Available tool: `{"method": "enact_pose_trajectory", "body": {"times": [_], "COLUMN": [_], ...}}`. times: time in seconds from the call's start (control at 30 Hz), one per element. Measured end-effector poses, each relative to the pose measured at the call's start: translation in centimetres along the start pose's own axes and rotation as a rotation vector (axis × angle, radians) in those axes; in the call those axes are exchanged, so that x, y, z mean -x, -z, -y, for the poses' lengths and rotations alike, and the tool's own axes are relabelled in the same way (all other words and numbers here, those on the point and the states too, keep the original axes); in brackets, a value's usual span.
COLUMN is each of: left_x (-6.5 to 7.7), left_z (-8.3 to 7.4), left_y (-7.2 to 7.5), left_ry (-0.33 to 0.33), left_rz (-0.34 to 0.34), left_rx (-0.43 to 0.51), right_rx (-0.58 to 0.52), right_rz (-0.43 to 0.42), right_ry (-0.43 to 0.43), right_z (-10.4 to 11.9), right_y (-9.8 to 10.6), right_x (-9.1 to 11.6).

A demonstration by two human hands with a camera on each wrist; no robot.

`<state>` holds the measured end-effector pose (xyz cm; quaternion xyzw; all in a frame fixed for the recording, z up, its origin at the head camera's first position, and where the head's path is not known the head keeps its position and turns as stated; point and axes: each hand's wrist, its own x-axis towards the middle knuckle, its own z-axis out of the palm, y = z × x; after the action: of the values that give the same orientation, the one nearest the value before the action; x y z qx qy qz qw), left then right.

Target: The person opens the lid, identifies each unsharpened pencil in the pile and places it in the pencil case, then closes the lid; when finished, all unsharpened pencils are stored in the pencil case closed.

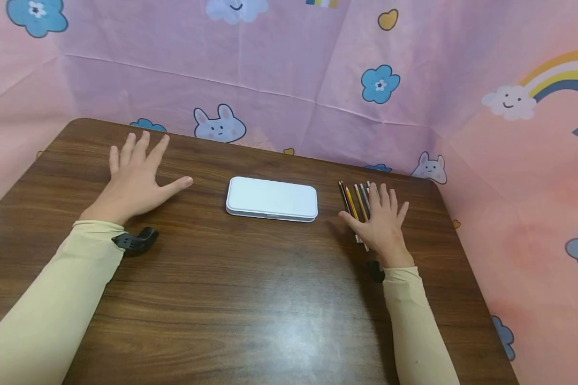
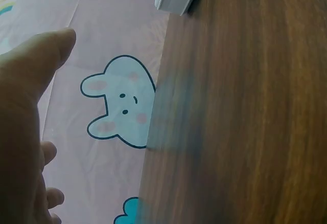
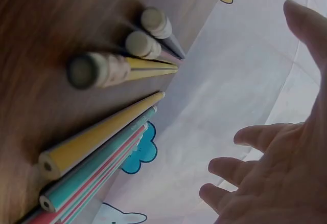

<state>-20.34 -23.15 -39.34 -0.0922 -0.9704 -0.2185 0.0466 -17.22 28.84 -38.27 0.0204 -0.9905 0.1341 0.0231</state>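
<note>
A white rectangular case (image 1: 272, 197) with rounded corners lies closed on the table between the two hands. To its left, my left hand (image 1: 134, 179) is spread wide with straight fingers and holds nothing. On the right side, several pencils (image 1: 350, 202) lie roughly side by side, pointing away from me. My right hand (image 1: 384, 222), fingers spread, overlaps part of them in the head view and grips none. The right wrist view shows a yellow pencil (image 3: 102, 137) and a green pencil (image 3: 97, 166) close up, beside pencils with eraser-like pale ends. One end of the case tops the left wrist view.
The brown wood-grain table (image 1: 212, 299) has rounded far corners. A pink and purple cloth (image 1: 279, 69) with rabbits, flowers and rainbows hangs along its back and right edges. Each wrist carries a black strap-like mount (image 1: 136, 241).
</note>
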Motion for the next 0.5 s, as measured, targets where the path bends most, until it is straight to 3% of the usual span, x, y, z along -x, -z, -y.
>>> {"method": "enact_pose_trajectory", "body": {"times": [0.27, 0.5], "left_x": [0.0, 0.1], "left_z": [-0.2, -1.7], "left_y": [-0.3, -1.4], "left_ry": [-0.017, -0.068], "left_rz": [0.011, 0.042], "left_rx": [0.040, 0.129], "right_rx": [-0.006, -0.007], "right_rz": [0.008, 0.002], "right_ry": [0.022, 0.080], "right_z": [0.7, 2.4], "right_y": [0.0, -0.4], "right_x": [0.0, 0.1]}}
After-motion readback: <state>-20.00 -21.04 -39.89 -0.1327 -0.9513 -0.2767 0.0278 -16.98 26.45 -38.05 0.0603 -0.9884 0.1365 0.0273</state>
